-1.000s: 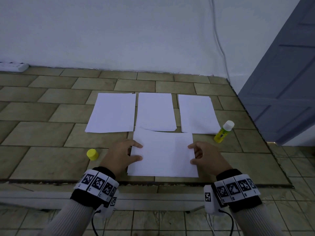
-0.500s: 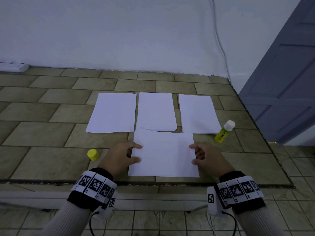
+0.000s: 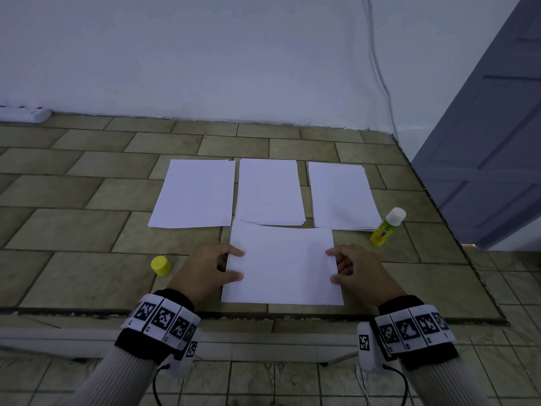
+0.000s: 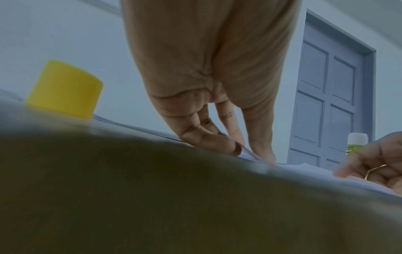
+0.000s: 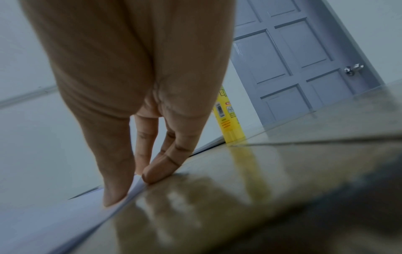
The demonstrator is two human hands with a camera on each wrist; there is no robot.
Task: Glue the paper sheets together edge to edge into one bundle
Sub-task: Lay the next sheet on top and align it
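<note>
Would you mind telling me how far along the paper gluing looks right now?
Done: the glue stick stands uncapped, its cap set aside. In hand: the left hand and right hand pinch the side edges of the front sheets. Left: three stacks behind lie apart, unjoined. Whether any glue is on yet cannot be seen.

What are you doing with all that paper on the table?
A person is gluing paper sheets together. The left hand and right hand each pinch a side edge of the near sheet, which lies flat and overlaps the middle stack. Two more stacks lie beside that one. The glue stick stands at the right, its yellow cap off at the left.
</note>
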